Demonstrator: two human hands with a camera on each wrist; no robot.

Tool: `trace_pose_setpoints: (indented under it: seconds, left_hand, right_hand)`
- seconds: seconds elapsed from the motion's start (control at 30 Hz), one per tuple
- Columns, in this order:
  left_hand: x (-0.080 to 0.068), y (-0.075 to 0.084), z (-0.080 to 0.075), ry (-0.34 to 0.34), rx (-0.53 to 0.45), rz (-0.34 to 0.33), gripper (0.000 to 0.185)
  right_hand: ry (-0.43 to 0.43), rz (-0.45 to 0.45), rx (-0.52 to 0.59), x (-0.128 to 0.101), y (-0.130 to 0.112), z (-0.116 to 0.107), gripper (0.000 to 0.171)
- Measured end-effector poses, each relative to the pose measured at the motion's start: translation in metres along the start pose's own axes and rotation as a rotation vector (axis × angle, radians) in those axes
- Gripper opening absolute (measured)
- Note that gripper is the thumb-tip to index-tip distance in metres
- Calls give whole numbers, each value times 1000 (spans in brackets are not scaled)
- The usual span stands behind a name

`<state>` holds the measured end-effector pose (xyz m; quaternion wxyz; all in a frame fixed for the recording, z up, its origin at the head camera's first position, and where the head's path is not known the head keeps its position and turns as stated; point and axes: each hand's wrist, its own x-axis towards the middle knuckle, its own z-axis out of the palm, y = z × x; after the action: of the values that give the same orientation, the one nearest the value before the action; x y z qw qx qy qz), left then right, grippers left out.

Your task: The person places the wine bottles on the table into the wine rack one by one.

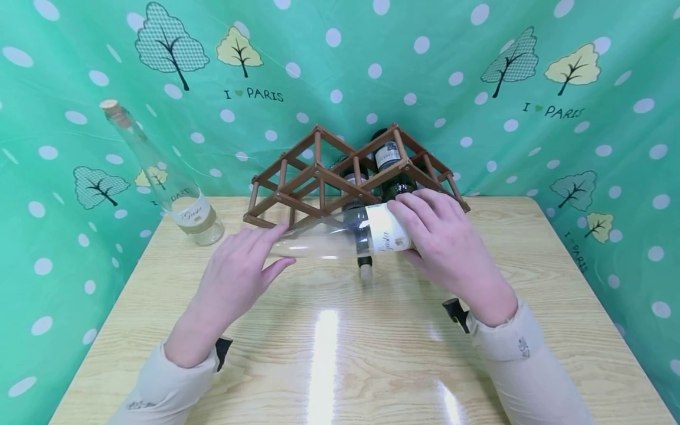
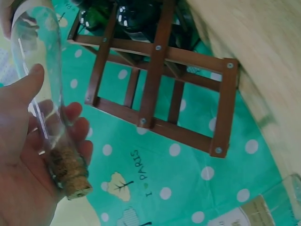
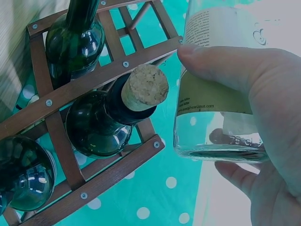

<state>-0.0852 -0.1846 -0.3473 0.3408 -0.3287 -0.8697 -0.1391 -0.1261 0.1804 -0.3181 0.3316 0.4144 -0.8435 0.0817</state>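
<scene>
While above a pale table (image 1: 388, 342), before green dotted cloth (image 1: 350, 65), hands (image 1: 236, 274) (image 1: 441, 245) curled round a clear bottle (image 1: 319, 239)

Green cloth (image 1: 356, 56) with pale dots (image 1: 333, 37), printed trees (image 1: 171, 44) and "PARIS" lettering (image 1: 264, 95) hangs behind and beside a light wood-grain table (image 1: 393, 336).

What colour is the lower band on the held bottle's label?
Lower band: olive, best seen in right wrist view.
</scene>
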Motion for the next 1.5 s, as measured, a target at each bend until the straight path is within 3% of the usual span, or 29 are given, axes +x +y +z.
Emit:
trace_pose_setpoints:
  seconds: [0.27, 0.5, 0.77, 1.27, 1.5]
  left_hand:
    - [-11, -6, -2, -59, -37, -25, 56]
    - [-20, -10, -2, -20, -47, -30, 53]
    - [-32, -16, -6, -79, -40, -101, 60]
    - [-53, -25, -12, -31, -43, -139, 61]
    - [-62, -29, -15, -28, -24, -159, 62]
  right_hand:
    - [-16, -8, -10, 1, -3, 1, 88]
    - [19, -25, 11, 3, -5, 4, 91]
    - [35, -15, 31, 3, -4, 4, 96]
    - [49, -4, 67, -3, 6, -2, 100]
    - [41, 48, 109, -13, 15, -5, 89]
